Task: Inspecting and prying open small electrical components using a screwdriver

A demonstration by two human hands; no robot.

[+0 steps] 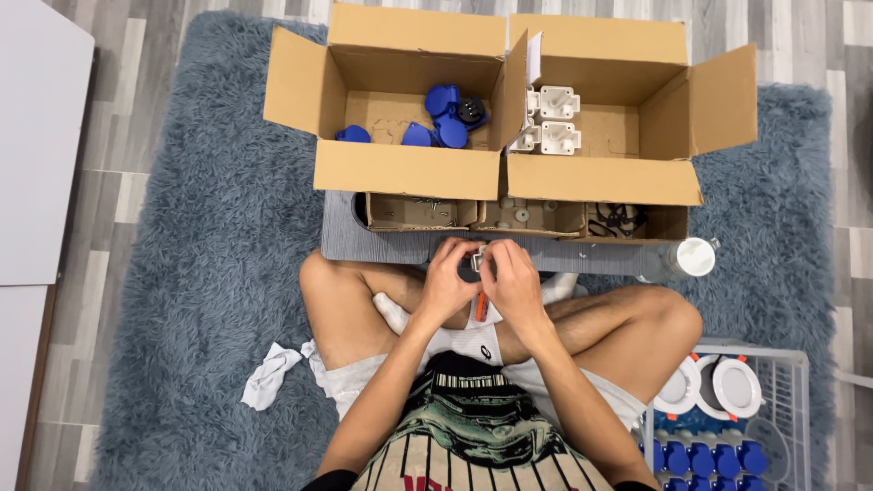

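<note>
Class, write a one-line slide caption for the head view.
Seated cross-legged on a shaggy rug, left hand and right hand hold a small part before two cardboard boxes.

- Shaggy blue-grey rug (209, 236) lies on the grey wood-plank floor (118, 100); person sits cross-legged on it.
- Two open brown cardboard boxes sit side by side at the far end: left box (405, 168) holds blue plastic caps (446, 118), right box (600, 177) holds white plastic sockets (555, 118).
- Low grey desk (341, 232) lies between boxes and knees, carrying three small cardboard trays (523, 218) in a row.
- Left hand (446, 282) and right hand (511, 282) meet just before the desk, around a small part (477, 261).
- White crumpled cloth (268, 375) lies left of the legs.
- White wire basket (800, 400) stands right of the knee.
- Clear bottle with a white cap (687, 258) lies beyond that knee.
</note>
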